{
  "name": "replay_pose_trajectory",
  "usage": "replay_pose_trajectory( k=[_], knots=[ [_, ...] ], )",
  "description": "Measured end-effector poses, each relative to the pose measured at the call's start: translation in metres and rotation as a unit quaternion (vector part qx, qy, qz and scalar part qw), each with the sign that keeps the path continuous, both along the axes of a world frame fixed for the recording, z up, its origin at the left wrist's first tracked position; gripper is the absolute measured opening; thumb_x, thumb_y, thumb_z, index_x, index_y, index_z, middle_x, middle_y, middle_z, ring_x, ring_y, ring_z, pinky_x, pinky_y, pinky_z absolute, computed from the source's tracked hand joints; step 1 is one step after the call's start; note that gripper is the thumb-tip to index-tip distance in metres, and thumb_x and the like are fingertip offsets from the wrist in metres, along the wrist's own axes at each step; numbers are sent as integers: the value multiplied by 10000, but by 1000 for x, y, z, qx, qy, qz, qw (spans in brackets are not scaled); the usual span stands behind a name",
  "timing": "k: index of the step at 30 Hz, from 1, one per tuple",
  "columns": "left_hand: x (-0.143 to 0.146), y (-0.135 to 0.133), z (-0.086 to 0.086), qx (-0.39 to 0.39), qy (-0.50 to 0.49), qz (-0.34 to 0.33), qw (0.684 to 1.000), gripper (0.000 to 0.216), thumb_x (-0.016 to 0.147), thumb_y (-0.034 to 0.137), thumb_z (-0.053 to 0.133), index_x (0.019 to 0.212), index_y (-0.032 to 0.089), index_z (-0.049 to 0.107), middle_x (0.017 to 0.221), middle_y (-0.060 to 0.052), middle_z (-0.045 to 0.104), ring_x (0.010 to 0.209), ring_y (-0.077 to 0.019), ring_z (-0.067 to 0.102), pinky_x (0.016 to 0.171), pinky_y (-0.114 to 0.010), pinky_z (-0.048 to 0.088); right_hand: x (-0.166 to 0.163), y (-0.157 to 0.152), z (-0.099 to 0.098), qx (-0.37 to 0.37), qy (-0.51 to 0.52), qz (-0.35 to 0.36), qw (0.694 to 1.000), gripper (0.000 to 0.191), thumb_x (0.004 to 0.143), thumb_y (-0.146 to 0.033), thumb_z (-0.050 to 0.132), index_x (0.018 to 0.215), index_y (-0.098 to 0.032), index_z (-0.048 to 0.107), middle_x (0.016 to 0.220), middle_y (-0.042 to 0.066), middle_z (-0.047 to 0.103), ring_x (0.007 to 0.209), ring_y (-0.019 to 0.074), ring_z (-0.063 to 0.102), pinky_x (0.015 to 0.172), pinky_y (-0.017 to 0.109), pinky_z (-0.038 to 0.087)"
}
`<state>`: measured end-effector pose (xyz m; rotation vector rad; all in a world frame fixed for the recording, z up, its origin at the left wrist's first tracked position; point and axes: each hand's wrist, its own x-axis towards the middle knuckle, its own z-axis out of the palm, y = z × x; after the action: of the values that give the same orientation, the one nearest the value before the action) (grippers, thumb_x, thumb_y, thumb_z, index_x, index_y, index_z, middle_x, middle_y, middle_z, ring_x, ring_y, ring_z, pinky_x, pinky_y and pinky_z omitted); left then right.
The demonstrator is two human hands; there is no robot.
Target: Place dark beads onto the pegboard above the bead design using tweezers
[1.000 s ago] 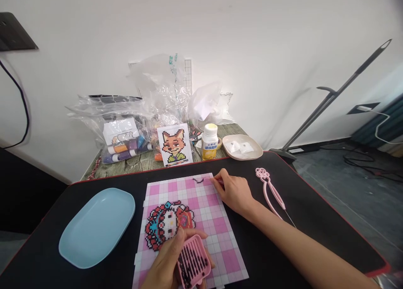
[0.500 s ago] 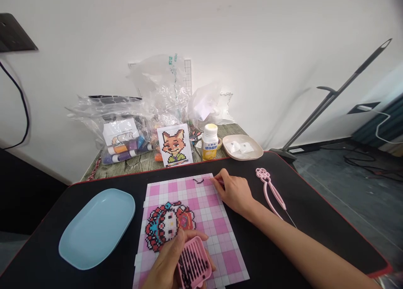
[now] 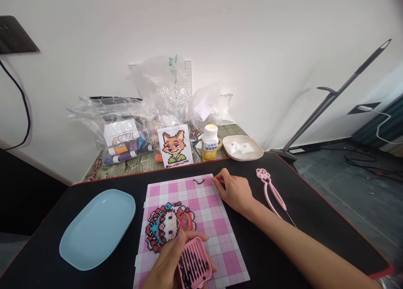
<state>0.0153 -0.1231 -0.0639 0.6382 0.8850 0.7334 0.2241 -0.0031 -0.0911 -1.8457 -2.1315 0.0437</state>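
My left hand (image 3: 168, 257) is closed round a small pink ridged tray (image 3: 201, 249) with black beads in its grooves. It is over the lower part of a pink-and-white checked pegboard (image 3: 229, 255). My right hand (image 3: 234, 190) pinches a thin pink tool, probably tweezers (image 3: 209, 178), with its tip near the board's top edge. Just left of that tip runs a short curved line of black beads (image 3: 199, 181). A round bead picture with a white cat face (image 3: 170, 226) lies on the board's left, partly covered by my left hand.
A blue plate (image 3: 97, 230) lies at left on the black mat. Pink flower-handled tongs (image 3: 271, 188) rest at right. Behind are a fox pattern card (image 3: 175, 145), a white-and-yellow bottle (image 3: 210, 143), a cream dish (image 3: 242, 152) with small packets, and plastic bags (image 3: 122, 113) of bead tubes.
Almost nothing differs. Both hands keep their places, and the view has shifted very slightly.
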Motion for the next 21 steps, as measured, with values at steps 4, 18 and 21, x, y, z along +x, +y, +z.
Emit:
replay_pose_trajectory(
  k=[4, 18, 21],
  knots=[
    [0, 0, 2, -8, 2, -1, 1000, 485, 838, 599, 539, 1064, 174, 600, 745, -63, 703, 656, -197, 647, 589, -283, 482, 0, 0, 0, -2, 0, -3, 1000, 233, 954, -398, 417, 899, -199, 526, 738, 17, 710, 621, 186, 674, 484, 263, 214],
    [0, 0, -3, 7, 4, 0, 1000, 443, 897, 564, 454, 1060, 169, 569, 785, -90, 711, 670, -207, 644, 548, -309, 514, 0, 1, 0, 0, -2, -11, 1000, 223, 954, -394, 422, 886, -203, 514, 726, 10, 707, 607, 188, 667, 479, 270, 196],
    [1, 0, -2, 1, -6, 9, 1000, 429, 883, 555, 494, 1051, 166, 561, 748, -79, 711, 652, -204, 633, 539, -310, 509, 1, 1, -1, 17, 0, -10, 1000, 222, 952, -392, 427, 875, -200, 510, 719, 11, 705, 595, 179, 663, 479, 262, 204]
  ],
)
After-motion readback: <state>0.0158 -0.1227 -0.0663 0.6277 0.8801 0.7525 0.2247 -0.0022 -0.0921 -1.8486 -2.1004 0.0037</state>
